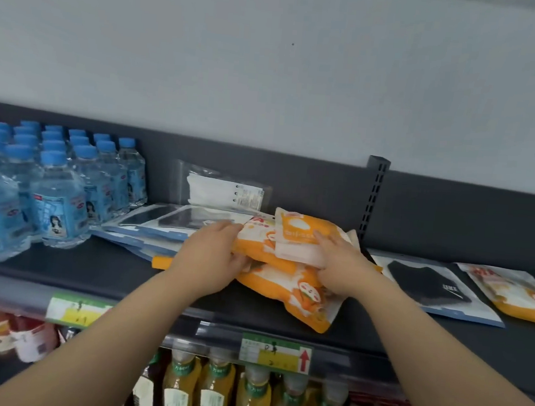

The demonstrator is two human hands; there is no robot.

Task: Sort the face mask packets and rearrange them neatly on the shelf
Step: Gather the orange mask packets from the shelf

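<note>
Shelf [110, 273] of dark metal runs across the view and carries all the mask stock; at its left end stands a block of water bottles [58, 199] with blue caps; in the middle lies the orange stack [289, 281], several orange-and-white packets heaped unevenly, the lowest one jutting toward the shelf's front lip; left of it, partly tucked under it, spreads a fan of blue-edged packets [168, 227] with dark masks inside; to the right, apart from the heap, a black mask packet [429, 286] lies flat, and just beyond it a stray orange packet [521, 299]; a clear packet [225, 190] with a white mask leans upright on the back panel behind the heap; the left hand [210, 256] grips the stack's left edge with curled fingers, and the right hand [341, 266] clasps its right side, fingers laid over the small top packet; so the stack sits squarely between the two hands, its long axis slanting from the back panel down toward the front right; squaring it up probably means drawing that lowest packet back under the others; the stray orange packet lies off to the right, so the right hand is the nearer one to fetch it.
</note>
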